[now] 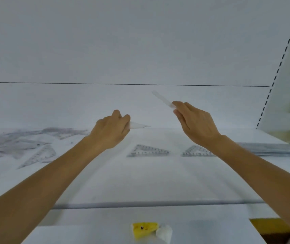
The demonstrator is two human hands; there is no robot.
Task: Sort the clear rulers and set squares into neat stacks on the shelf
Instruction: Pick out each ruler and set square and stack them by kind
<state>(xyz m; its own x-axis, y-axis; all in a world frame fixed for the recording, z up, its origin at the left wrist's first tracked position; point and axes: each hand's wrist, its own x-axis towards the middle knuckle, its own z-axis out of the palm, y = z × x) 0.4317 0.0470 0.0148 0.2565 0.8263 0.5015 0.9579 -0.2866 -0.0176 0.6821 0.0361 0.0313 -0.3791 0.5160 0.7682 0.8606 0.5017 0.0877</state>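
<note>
Both bare arms reached forward from the lower corners of the view, the left forearm (43,176) rising from the lower left and the right forearm (256,166) from the lower right, with the hands raised and apart. The left hand (113,128), seen from its back, had its fingers curled and pinched the wide end of a clear set square (138,125) whose tip pointed right. The right hand (196,120), a little higher and also back-on, pinched one end of a clear ruler (161,99) that slanted up to the left.
</note>
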